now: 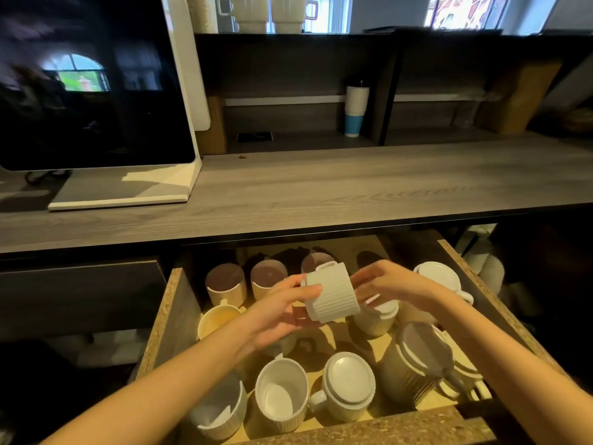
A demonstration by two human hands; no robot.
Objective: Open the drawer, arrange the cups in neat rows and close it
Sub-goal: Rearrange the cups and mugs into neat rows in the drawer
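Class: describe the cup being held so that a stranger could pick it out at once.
Find the open drawer under the counter. Above its middle, both hands hold one ribbed white cup. It alone is lifted and tipped on its side; the others stand in the drawer.

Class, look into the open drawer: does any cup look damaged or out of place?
Yes. The cup at the drawer's front left corner has a jagged, broken rim. On the right, a cup lies tipped on its side.
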